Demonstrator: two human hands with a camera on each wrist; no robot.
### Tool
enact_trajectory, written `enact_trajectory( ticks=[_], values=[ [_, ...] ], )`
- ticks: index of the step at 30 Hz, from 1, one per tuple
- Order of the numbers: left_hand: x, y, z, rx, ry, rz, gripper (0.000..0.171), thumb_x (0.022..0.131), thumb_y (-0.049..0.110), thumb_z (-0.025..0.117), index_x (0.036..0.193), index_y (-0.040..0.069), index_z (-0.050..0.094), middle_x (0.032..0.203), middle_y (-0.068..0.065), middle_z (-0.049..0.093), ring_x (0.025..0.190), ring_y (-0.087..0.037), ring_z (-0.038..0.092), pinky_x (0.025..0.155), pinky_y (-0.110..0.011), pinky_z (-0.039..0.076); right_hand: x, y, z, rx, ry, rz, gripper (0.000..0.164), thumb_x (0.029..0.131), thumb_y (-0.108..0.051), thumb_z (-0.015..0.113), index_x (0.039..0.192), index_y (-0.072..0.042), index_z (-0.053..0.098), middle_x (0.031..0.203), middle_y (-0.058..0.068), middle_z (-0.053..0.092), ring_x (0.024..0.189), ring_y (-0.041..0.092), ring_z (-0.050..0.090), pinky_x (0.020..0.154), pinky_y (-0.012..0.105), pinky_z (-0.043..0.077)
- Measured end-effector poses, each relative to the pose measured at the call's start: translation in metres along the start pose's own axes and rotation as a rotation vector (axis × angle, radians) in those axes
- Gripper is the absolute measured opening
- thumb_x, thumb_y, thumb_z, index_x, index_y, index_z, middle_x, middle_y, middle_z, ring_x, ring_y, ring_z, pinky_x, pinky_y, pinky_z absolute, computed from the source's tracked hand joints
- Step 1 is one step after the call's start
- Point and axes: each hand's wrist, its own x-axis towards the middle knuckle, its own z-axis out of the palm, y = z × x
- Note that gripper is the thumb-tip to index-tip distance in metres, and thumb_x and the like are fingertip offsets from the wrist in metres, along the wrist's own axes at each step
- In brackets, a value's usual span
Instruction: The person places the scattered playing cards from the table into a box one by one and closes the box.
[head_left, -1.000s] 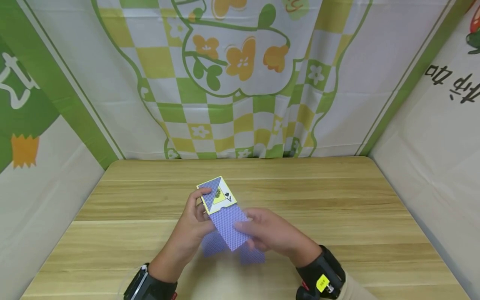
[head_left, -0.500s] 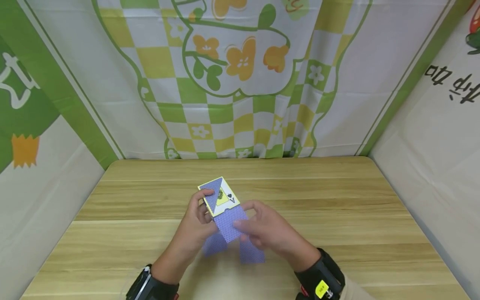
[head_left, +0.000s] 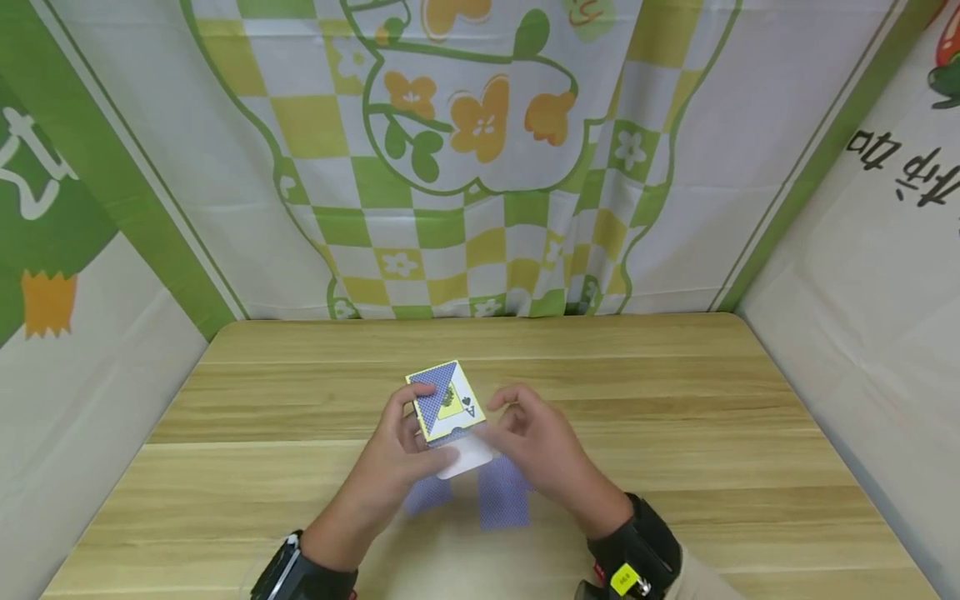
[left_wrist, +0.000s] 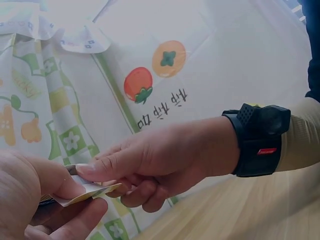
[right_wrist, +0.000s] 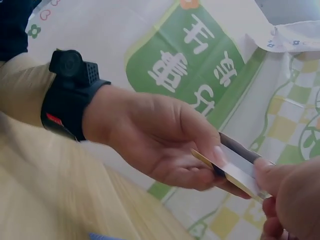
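Observation:
A playing card box (head_left: 453, 402) with an ace of spades and a blue-patterned corner is tilted above the table. My left hand (head_left: 390, 454) grips it, forefinger across its face and thumb on the white flap (head_left: 467, 458) at its near end. A thin strip of blue shows at the box's mouth. My right hand (head_left: 543, 437) pinches the box's right near corner, thumb on top and fingers curled beneath. In the right wrist view, my right thumb lies at the open end, over the pale flap (right_wrist: 240, 176). Most of the deck inside is hidden.
Two blue-backed pieces, like cards, lie below the hands: one at right (head_left: 504, 500), another at left (head_left: 427, 497), partly covered. The wooden table (head_left: 675, 400) meets printed cloth (head_left: 480, 250) at the back. Each wrist wears a black camera strap.
The blue deck, sticking out of the box earlier, has slid inside, and the white flap now shows. The box has shifted slightly right and nearer. The right hand has moved up to the box's corner.

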Motion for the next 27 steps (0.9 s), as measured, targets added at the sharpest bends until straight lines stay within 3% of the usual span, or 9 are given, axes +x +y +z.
enact_trajectory(
  ticks=[7, 12, 19, 27],
  values=[
    [-0.001, 0.004, -0.001, -0.001, 0.055, 0.006, 0.082, 0.080, -0.014, 0.067, 0.145, 0.016, 0.026, 0.130, -0.022, 0.052, 0.105, -0.023, 0.064, 0.081, -0.031, 0.058, 0.007, 0.009, -0.013, -0.212, -0.044, -0.040, 0.013, 0.093, -0.032, 0.073, 0.095, -0.022, 0.066, 0.082, -0.006, 0.064, 0.076, 0.014, 0.060, 0.064, 0.029, 0.051],
    [-0.001, 0.007, -0.003, -0.025, 0.067, 0.025, 0.081, 0.081, -0.015, 0.065, 0.146, 0.013, 0.025, 0.128, -0.022, 0.050, 0.103, -0.022, 0.065, 0.081, -0.030, 0.058, 0.012, 0.017, -0.024, -0.390, -0.112, -0.035, 0.011, 0.094, -0.028, 0.073, 0.101, -0.020, 0.068, 0.090, -0.006, 0.066, 0.082, 0.014, 0.061, 0.070, 0.032, 0.052],
    [-0.001, 0.007, -0.007, -0.027, 0.068, 0.026, 0.082, 0.081, -0.015, 0.064, 0.145, 0.017, 0.025, 0.128, -0.021, 0.049, 0.102, -0.023, 0.066, 0.082, -0.031, 0.058, 0.010, 0.034, -0.029, -0.693, -0.305, 0.041, 0.058, 0.084, -0.020, 0.083, 0.136, -0.009, 0.059, 0.120, 0.009, 0.061, 0.104, 0.023, 0.057, 0.084, 0.041, 0.052],
    [-0.001, 0.007, -0.006, -0.025, 0.068, 0.032, 0.081, 0.081, -0.014, 0.065, 0.146, 0.016, 0.026, 0.128, -0.021, 0.050, 0.102, -0.022, 0.066, 0.082, -0.030, 0.058, 0.009, 0.046, -0.027, -0.802, -0.318, 0.019, 0.071, 0.073, -0.025, 0.089, 0.136, -0.012, 0.059, 0.128, 0.010, 0.059, 0.110, 0.028, 0.054, 0.086, 0.044, 0.052]
  ],
)
